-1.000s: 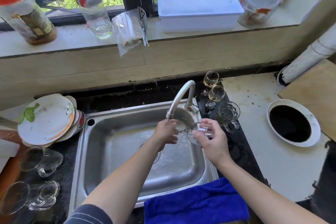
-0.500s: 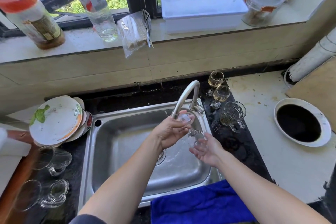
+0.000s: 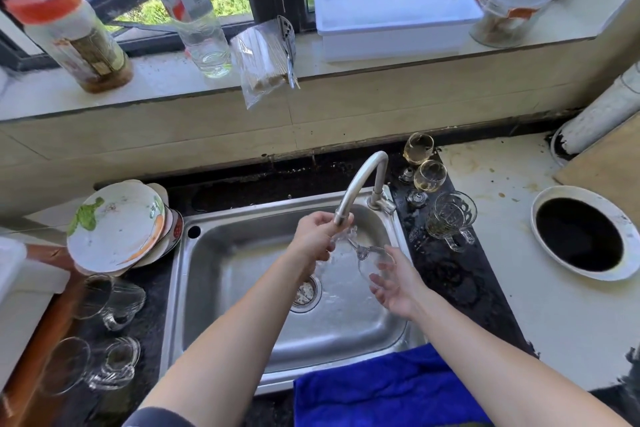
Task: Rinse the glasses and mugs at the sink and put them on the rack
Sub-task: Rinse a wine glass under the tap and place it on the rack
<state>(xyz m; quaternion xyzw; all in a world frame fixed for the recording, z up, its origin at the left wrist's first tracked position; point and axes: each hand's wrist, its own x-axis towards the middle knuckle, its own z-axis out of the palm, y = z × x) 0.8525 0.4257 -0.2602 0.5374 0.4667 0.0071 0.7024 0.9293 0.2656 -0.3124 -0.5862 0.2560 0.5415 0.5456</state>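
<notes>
A clear stemmed wine glass (image 3: 373, 265) lies tilted over the steel sink (image 3: 242, 222), foot up-left and bowl down-right, under the faucet (image 3: 360, 180) spout with water on it. My left hand (image 3: 313, 237) grips the glass's foot right at the spout tip. My right hand (image 3: 396, 286) cups the bowl from below with fingers spread. Two more wine glasses (image 3: 429, 177) and a glass mug (image 3: 450, 218) stand on the dark counter right of the faucet. Two glass mugs (image 3: 110, 298) lie on their sides left of the sink.
Stacked plates (image 3: 117, 225) lean at the sink's left corner. A blue cloth (image 3: 381, 388) hangs over the front edge. A white-rimmed round hole (image 3: 581, 232) is in the right counter. Bottles, a bag, a white box (image 3: 398, 17) and a jar line the windowsill.
The glass has turned from lying across both hands to foot-up under the spout. My left hand rose to the spout tip and my right hand dropped lower under the bowl.
</notes>
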